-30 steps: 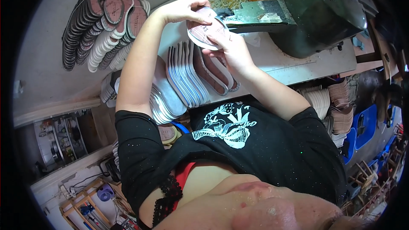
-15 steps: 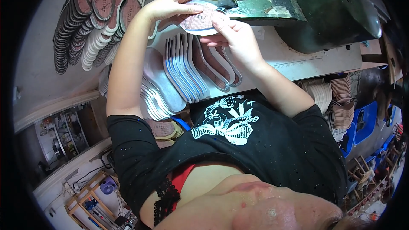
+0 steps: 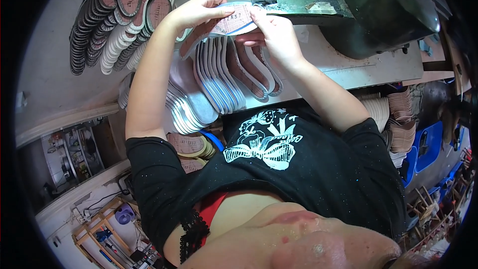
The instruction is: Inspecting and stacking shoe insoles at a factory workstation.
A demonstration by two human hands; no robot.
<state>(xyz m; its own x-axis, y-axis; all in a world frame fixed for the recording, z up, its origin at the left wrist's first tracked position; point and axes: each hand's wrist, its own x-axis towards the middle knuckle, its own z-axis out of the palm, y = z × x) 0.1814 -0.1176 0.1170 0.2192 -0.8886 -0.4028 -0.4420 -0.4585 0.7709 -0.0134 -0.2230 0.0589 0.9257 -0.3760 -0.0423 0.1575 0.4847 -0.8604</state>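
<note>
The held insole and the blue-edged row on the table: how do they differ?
The held insole is gripped by the left hand and right hand; the blue-edged row rests on the table. The held insole shows its pinkish face; the blue-edged row shows mainly edges. Both carry blue edging.

a shoe-parts workshop, green machine (image 3: 383,15), bundled insoles (image 3: 130,0), stacked soles (image 3: 401,119), workbench (image 3: 393,72)
</note>
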